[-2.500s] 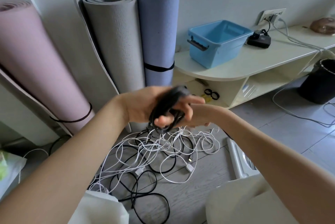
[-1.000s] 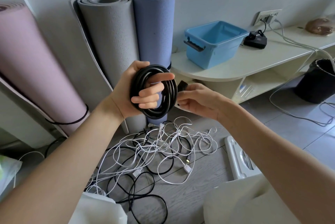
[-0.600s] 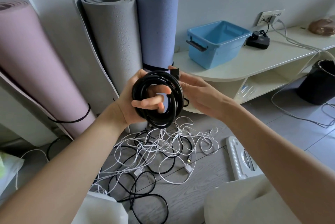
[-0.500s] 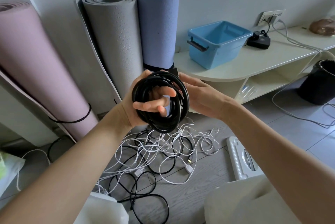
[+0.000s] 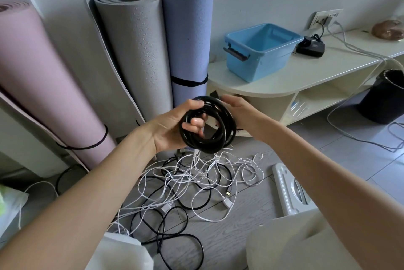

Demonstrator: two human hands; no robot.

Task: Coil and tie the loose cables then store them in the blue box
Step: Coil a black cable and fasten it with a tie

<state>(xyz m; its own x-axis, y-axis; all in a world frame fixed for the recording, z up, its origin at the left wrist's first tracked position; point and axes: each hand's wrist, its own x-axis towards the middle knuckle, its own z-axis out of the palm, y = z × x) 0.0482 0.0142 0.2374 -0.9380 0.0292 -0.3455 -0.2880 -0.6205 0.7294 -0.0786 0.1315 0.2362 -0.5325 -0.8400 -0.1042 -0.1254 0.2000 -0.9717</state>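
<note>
Black cable coil (image 5: 207, 125) sat at frame centre, the left hand (image 5: 172, 126) curled through it, the right hand (image 5: 237, 109) cupping its far side, grasp unclear. Untied, its loops could have sprung loose onto the floor tangle (image 5: 192, 184). Upper right, the blue box (image 5: 260, 51) waited. No legible writing showed.

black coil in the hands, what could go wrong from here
1. The black coil shows no tie; only the left hand, fingers through its centre, holds the loops, so a loosened grip could let them spring apart.
2. The right hand rests at the coil's far edge by the cable's loose end, which could slip free.
3. A dropped coil would land in the tangled cables below, not in the blue box.
</note>
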